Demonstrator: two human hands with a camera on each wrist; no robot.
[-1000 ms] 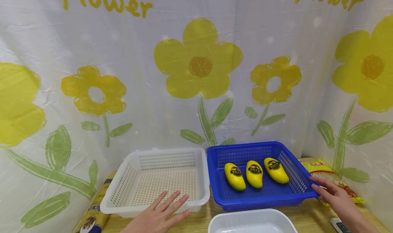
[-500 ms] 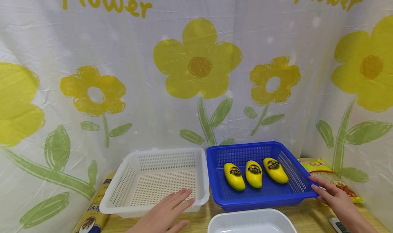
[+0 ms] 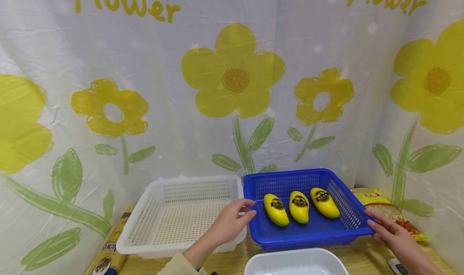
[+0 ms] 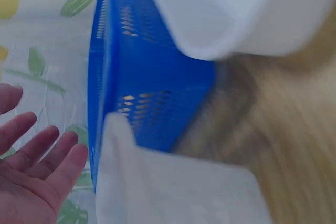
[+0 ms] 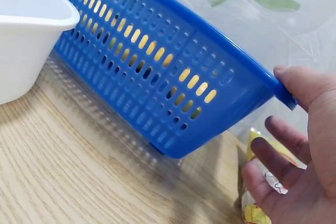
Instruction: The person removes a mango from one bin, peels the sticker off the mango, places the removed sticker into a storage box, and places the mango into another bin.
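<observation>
A blue plastic basket [image 3: 308, 240] holds three yellow mangoes, the left mango [image 3: 276, 210], middle mango [image 3: 299, 207] and right mango [image 3: 324, 203], each with a dark label. My right hand [image 3: 395, 235] pinches the rim at its front right corner; the right wrist view shows a digit on that rim [image 5: 236, 51] and other fingers below it. My left hand [image 3: 232, 220] is at the basket's left rim, over the right side of a white basket [image 3: 145, 249]. Its fingers [image 4: 71, 169] are spread and relaxed beside the blue rim in the left wrist view.
A white tray [image 3: 297, 252] stands in front of the blue basket. A gold package [image 3: 108, 247] lies at the left, a yellow food bag [image 3: 388, 208] at the right. A small device [image 3: 398, 267] is partly behind my right arm. A flowered curtain [image 3: 174, 146] closes off the back.
My left hand has moved up and right from the front of the white basket to the blue basket's left rim. The right hand stays at its corner, and the mangoes lie as before.
</observation>
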